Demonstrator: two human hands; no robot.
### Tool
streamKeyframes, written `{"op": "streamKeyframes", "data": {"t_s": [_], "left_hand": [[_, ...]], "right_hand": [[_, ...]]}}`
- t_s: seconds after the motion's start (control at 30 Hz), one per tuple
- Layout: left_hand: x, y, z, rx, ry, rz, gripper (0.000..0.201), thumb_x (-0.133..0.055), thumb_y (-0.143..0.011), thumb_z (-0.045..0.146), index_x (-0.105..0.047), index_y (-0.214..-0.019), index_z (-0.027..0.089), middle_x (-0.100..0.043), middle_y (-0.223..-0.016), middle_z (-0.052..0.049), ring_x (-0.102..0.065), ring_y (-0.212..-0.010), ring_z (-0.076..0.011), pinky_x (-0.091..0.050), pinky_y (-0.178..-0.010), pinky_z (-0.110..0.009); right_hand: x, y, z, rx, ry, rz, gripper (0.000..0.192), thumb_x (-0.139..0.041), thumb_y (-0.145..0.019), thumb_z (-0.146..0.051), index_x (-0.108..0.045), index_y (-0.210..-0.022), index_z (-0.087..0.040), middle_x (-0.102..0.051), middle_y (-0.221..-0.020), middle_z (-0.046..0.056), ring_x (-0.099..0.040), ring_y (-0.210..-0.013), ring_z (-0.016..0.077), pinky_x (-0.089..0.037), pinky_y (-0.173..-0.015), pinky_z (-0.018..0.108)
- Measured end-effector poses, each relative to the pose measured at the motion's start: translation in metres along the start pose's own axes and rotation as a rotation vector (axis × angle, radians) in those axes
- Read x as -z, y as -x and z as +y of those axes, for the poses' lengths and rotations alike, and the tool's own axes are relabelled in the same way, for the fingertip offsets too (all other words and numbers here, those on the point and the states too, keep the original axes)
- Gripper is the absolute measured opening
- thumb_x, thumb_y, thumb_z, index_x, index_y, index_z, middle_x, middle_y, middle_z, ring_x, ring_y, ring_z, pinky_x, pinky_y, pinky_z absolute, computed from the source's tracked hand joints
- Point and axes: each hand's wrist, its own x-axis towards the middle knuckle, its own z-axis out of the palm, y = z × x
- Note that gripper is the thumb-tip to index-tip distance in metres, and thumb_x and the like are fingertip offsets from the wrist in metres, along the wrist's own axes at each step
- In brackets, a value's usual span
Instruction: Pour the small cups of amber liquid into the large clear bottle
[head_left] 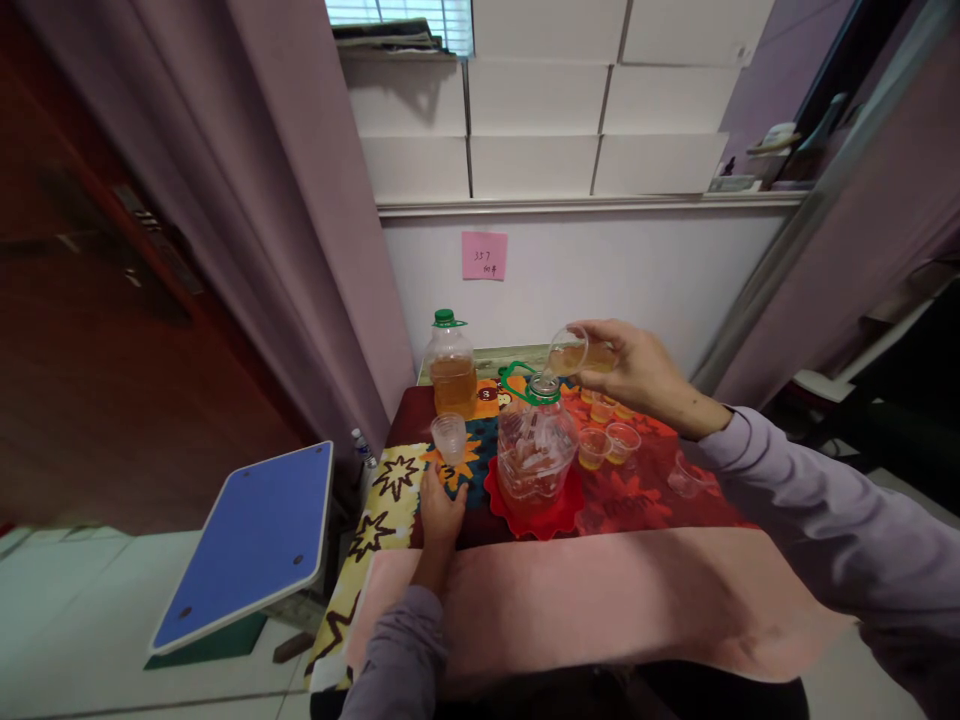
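Observation:
My right hand (637, 365) grips a clear plastic cup (568, 350) holding pale yellow liquid. The cup is tipped sideways, its rim over the mouth of a clear plastic jug (538, 445) with a green handle ring. That jug stands upright in a red scalloped dish (517, 515), with some amber colour low down. On the tablecloth, my left hand (442, 505) rests with thumb and fingers apart, just in front of a stack of clear cups (448, 438); whether it touches them I cannot tell. Behind the stack stands a capped jug (454, 375) of amber liquid.
Several small cups with yellow liquid (594, 450) stand right of the middle jug. Farther right, a clear cup (688, 475) appears to lie tilted. A pink cloth (585, 600) covers the table's front edge. At left is a blue-topped stool (251, 535); a white wall (585, 270) rises behind.

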Motion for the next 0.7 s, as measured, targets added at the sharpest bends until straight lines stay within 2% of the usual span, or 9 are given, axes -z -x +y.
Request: {"op": "streamKeyframes", "data": {"t_s": [0.13, 0.4, 0.7], "left_hand": [[0.000, 0.000, -0.001, 0.003, -0.004, 0.000, 0.072, -0.077, -0.084, 0.033, -0.056, -0.151, 0.015, -0.068, -0.147, -0.023, -0.065, -0.143, -0.0399, -0.048, -0.128, -0.062], [-0.001, -0.001, -0.002, -0.002, -0.003, 0.008, 0.072, -0.077, -0.083, 0.033, -0.056, -0.150, 0.017, -0.069, -0.145, -0.021, -0.066, -0.142, -0.0388, -0.049, -0.128, -0.061], [-0.001, -0.002, -0.002, -0.002, 0.003, 0.019, 0.070, -0.078, -0.081, 0.031, -0.057, -0.148, 0.020, -0.070, -0.143, -0.019, -0.066, -0.142, -0.0382, -0.048, -0.128, -0.062]], "right_hand": [[0.002, -0.001, -0.008, 0.031, 0.070, 0.011, 0.061, -0.085, -0.080, -0.025, -0.079, -0.140, -0.024, -0.083, -0.130, 0.010, -0.080, -0.114, 0.0343, -0.064, -0.103, 0.051], [0.005, -0.003, -0.016, 0.099, 0.192, 0.019, 0.063, -0.079, -0.081, -0.020, -0.077, -0.144, -0.023, -0.080, -0.135, 0.012, -0.078, -0.116, 0.0334, -0.063, -0.104, 0.049], [0.005, -0.006, -0.016, 0.204, 0.248, 0.027, 0.065, -0.072, -0.083, -0.015, -0.074, -0.147, -0.024, -0.079, -0.139, 0.011, -0.073, -0.125, 0.0353, -0.061, -0.107, 0.053]]}}
